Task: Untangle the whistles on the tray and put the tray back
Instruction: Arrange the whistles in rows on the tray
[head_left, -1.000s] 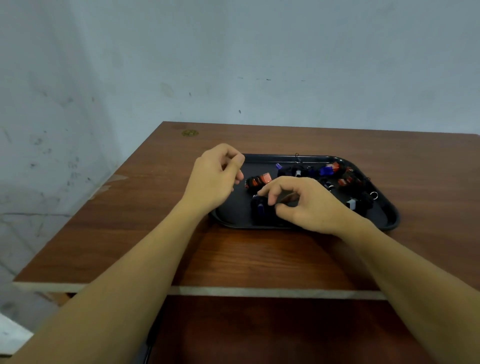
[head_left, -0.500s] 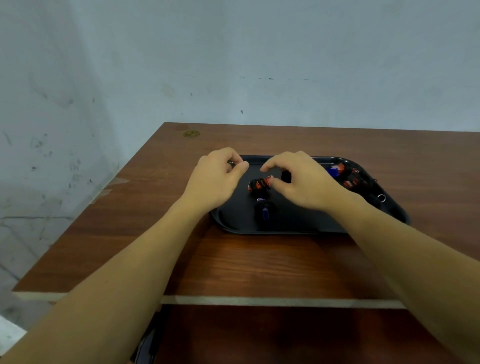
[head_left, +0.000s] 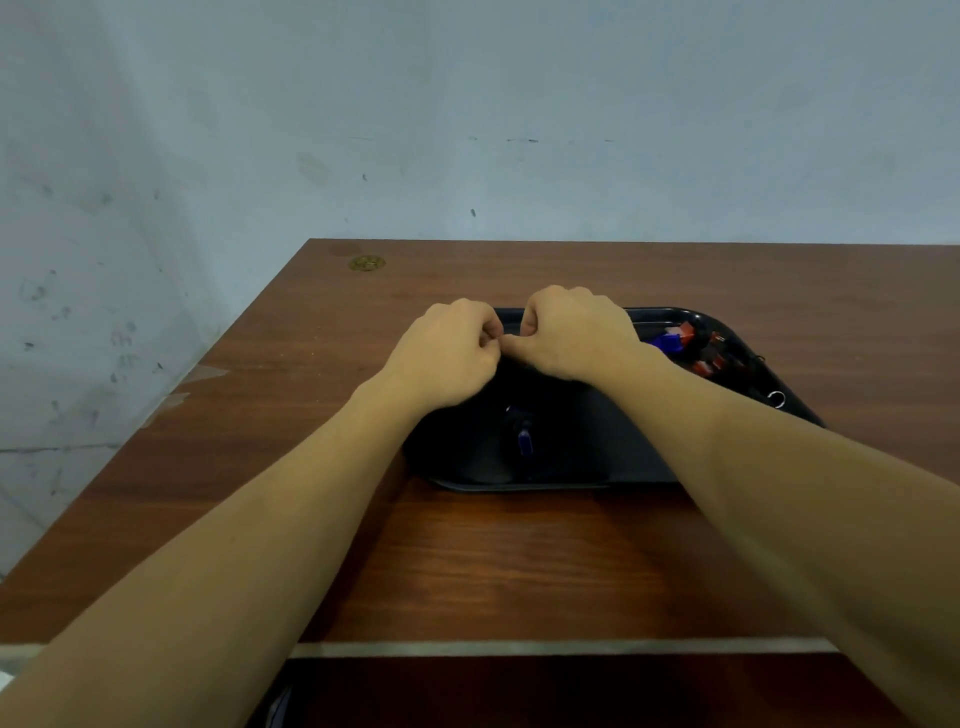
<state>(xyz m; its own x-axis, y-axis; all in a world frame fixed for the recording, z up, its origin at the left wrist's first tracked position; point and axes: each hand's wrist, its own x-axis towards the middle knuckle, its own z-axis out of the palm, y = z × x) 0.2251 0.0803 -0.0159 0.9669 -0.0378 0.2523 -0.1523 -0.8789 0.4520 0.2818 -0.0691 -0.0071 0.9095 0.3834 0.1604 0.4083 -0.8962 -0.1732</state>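
A black tray lies on the wooden table. My left hand and my right hand hover over its far left part, fingers curled, fingertips meeting and pinching at one spot. Fingers hide what they pinch, and the red-and-black whistle seen there earlier is out of sight under them. A dark blue whistle lies alone near the tray's front. A tangle of red, blue and black whistles sits at the tray's far right, with a metal key ring by the right rim.
The brown table meets a pale wall at the back, and its left edge drops off beside a second wall. A small brass disc is set in the far left corner. The front edge runs just below my forearms.
My right hand left the blue whistle at the tray's front, moved back and left, and met my left hand. Both hands have closed together over the spot where the red-and-black whistle lay.
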